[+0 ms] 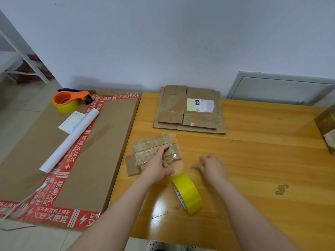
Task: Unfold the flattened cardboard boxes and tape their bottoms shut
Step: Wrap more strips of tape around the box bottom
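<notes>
Taping box (143,154) bottom | my flat left hand (159,165) presses strip (178,166) | right hand (213,169) at grey tool (195,166), grip unclear | next: sever from roll (188,193)

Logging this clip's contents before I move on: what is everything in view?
small flattened box: one, brown, table's left part
tape roll: one, yellow, on edge, table front
flattened boxes: one stack, brown, table back
tape dispenser: one, orange, on the large carton
large carton: one, brown with red tape, left of table
paper roll: one, white, on the carton
table: one, wooden
left hand: fingers on the small box
right hand: on the table
</notes>
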